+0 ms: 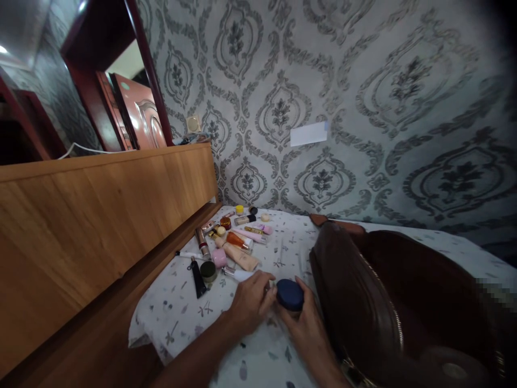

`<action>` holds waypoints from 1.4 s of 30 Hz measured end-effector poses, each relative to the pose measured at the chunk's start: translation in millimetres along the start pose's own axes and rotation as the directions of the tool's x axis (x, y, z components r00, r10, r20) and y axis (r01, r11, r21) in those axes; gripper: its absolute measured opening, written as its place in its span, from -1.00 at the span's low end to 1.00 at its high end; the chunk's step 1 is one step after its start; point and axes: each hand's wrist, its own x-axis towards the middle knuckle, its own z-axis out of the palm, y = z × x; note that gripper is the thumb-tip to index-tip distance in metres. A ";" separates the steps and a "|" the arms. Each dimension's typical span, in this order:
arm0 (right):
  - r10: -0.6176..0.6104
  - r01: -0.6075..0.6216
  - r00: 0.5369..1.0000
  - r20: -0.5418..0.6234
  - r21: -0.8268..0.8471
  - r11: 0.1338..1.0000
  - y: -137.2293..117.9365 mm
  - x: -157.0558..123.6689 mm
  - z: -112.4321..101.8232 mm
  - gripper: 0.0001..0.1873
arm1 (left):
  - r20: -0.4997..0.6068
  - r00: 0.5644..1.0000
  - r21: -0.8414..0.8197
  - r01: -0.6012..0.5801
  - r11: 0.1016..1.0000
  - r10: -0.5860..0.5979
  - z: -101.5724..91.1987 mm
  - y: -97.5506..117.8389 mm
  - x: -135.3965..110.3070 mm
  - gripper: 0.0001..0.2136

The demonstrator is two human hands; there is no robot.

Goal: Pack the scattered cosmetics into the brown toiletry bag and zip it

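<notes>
A round jar with a dark blue lid (290, 293) is held upright over the cloth by my right hand (305, 328), fingers and thumb wrapped round its sides. Just left of the jar, my left hand (252, 299) is closed, fingertips bent toward it; what they pinch, if anything, is hidden. A white tube with a silvery end (238, 274) lies by the left knuckles. Beyond it are a beige tube (238, 253), a pink jar (219, 257), a dark green-lidded jar (208, 270) and a black tube (197, 277).
A large brown leather bag (343, 280) with its zip open stands close to my right hand. More cosmetics, including a yellow-lidded pot (239, 209), lie toward the wall. A wooden board (113, 231) borders the patterned cloth (181, 318) on the left; a papered wall (278, 178) rises behind.
</notes>
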 end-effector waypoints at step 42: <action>-0.002 0.007 0.995 -0.101 0.051 0.999 13.7 -6.6 9.4 -0.46 | 0.227 0.844 0.672 0.225 0.705 -0.486 -114.4 -252.9 125.8 -0.47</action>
